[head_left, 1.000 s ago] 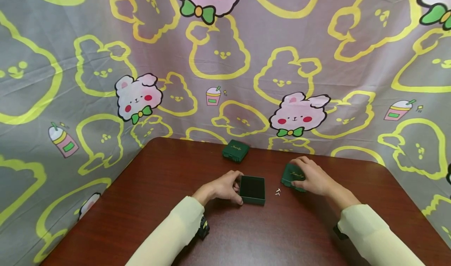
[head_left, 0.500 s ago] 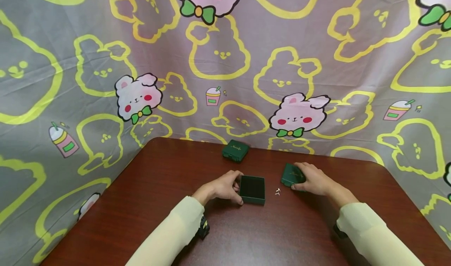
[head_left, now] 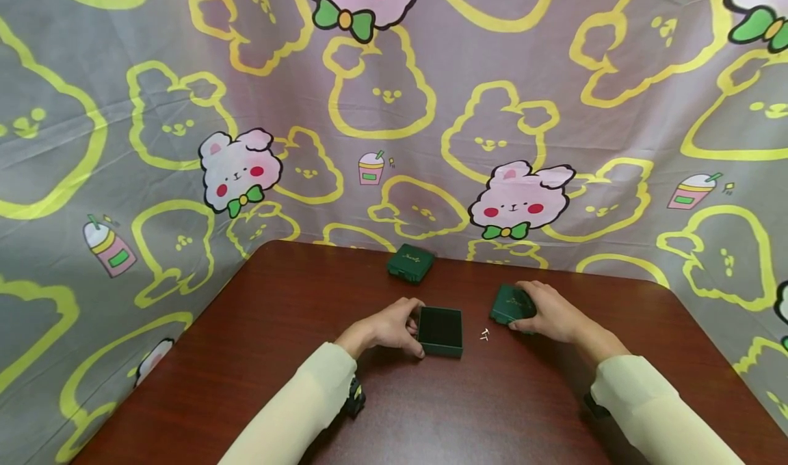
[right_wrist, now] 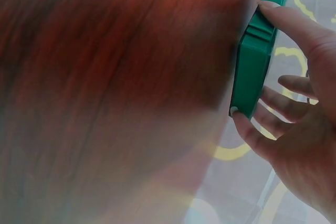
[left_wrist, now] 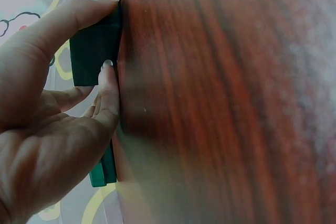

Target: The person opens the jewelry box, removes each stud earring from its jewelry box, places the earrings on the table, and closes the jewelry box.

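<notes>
Head view shows the open-topped green box point(head_left: 442, 350) flat on the table point(head_left: 468, 410), its dark inside facing up. My left hand point(head_left: 390, 325) grasps it along its left side, thumb at the near corner and fingers toward the far one; the left wrist view has thumb and fingertip both on it. To steady it well, I judge a light pinch low on the wall best, since a hard squeeze could tilt or skew it. Just to its right, touching neither hand, lie two small pale pieces point(head_left: 484, 335), too small for me to identify. Beyond them my right hand point(head_left: 549, 312) grasps a lettered green box point(head_left: 509, 304) by opposite edges; whether it is a whole box or only a lid I cannot tell. That hold seems sound, provided I grip evenly and move slowly, clear of the loose pieces, which look easy to sweep away. Farther back, well apart from both hands, another lettered box point(head_left: 410, 263) sits near the table's far edge. Pale sleeves point(head_left: 295, 410) cover my forearms, and a patterned cloth point(head_left: 425, 161) hangs behind everything.
</notes>
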`<state>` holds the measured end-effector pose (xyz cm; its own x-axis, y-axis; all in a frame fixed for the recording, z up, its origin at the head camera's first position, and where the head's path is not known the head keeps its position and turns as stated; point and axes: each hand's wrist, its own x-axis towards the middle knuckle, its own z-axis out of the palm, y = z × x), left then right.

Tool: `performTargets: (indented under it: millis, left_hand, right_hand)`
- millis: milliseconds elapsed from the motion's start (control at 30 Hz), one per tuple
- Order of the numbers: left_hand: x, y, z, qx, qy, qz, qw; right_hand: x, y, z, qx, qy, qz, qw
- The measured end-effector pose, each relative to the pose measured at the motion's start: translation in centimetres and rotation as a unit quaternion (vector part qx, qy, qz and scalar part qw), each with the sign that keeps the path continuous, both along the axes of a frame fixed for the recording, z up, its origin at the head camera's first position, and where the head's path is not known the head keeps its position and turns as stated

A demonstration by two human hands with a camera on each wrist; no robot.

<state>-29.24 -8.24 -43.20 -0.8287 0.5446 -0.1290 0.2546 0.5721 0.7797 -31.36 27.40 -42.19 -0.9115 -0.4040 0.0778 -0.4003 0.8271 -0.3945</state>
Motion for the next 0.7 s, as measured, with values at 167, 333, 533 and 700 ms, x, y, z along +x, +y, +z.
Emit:
performTargets:
  millis: [167, 333, 533, 700]
  left_hand:
    - [-0.1, 0.0, 0.0, 0.0, -0.002, 0.0, 1.0]
    - [-0.1, -0.1, -0.1, 0.0, -0.004, 0.002, 1.0]
    - [0.0, -0.1, 0.0, 0.005, -0.001, 0.001, 1.0]
    - [0.1, -0.1, 0.0, 0.004, 0.002, 0.0, 1.0]
  right_hand:
    - [0.4, -0.1, 0.3, -0.01, 0.023, 0.003, 0.9997]
    - [0.9, -0.8, 0.8, -0.016, 0.048, 0.012, 0.9986]
    - [1.3, -1.7, 1.5, -0.022, 0.057, 0.023, 0.9979]
    - [1.5, -2.2, 1.6, -0.025, 0.06, 0.03, 0.9975]
